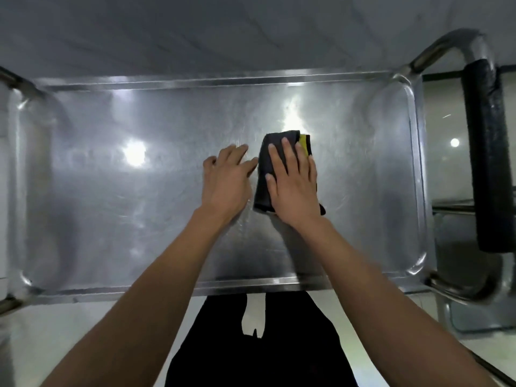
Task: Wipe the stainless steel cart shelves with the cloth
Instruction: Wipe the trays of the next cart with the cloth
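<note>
We press our right hand (293,185) flat, fingers straight, on the dark folded cloth (264,174) near the middle of the top cart shelf (111,205); our left hand (227,182) rests open just beside it.

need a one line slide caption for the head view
Right hand presses a folded dark cloth flat on the steel cart's top shelf while the left hand rests beside it.

Likely a commercial kitchen or service area; a stainless steel cart shelf (111,191) against a grey wall (195,32); beside it, a foam-padded push handle (485,152).
</note>
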The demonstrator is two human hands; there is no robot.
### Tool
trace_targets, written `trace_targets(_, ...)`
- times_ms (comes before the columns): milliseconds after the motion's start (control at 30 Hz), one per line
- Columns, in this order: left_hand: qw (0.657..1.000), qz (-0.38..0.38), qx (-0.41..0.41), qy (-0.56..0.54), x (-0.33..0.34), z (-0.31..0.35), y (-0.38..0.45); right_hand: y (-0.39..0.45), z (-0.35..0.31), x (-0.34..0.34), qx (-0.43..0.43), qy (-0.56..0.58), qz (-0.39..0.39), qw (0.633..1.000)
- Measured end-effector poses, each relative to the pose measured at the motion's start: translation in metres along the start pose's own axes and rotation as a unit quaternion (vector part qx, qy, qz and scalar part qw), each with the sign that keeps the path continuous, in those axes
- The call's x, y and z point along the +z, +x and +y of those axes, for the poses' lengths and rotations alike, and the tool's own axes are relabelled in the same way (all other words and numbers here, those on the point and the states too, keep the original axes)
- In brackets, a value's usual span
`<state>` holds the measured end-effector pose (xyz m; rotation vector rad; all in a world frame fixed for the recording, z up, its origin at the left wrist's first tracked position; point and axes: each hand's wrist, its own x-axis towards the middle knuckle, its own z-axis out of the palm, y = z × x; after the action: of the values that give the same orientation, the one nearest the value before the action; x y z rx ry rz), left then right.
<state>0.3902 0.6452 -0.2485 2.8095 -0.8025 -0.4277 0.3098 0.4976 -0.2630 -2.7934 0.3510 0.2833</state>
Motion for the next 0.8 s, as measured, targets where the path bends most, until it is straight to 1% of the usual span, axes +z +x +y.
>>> trace_targets(133, 0.999, 0.007, -0.042, -0.021, 0.001, 0.010, 0.000, 0.075, 0.011, -0.020, -0.042, -0.008, -0.011, 0.999)
trace_targets(233, 0.996, 0.020, -0.072, -0.038, 0.001, 0.019, 0.002, 0.130, 0.016, -0.032, -0.044, -0.019, -0.010, 0.999)
trace_targets(300, 0.995, 0.021, -0.084, -0.040, 0.001, 0.022, 0.002, 0.152, 0.017, -0.039, -0.042, -0.022, -0.009, 0.999)
trace_targets(367, 0.995, 0.011, -0.089, -0.037, 0.001, 0.023, 0.002, 0.158, 0.017, -0.042, -0.050, -0.023, -0.012, 0.998)
trace_targets(467, 0.996, -0.003, -0.088, -0.032, 0.001, 0.024, -0.001, 0.141, 0.022, -0.040, -0.054, -0.015, -0.018, 0.998)
trace_targets(567, 0.996, -0.024, -0.079, -0.024, 0.001, 0.023, -0.003, 0.105, 0.032, -0.036, -0.036, -0.007, -0.027, 0.999)
trace_targets(700, 0.996, -0.059, -0.055, 0.021, -0.001, 0.022, -0.002, 0.024, 0.046, -0.029, -0.012, -0.015, -0.047, 0.999)
trace_targets(800, 0.997, -0.056, -0.045, 0.033, 0.002, 0.026, -0.005, -0.047, 0.054, -0.018, -0.002, -0.026, -0.060, 0.998)
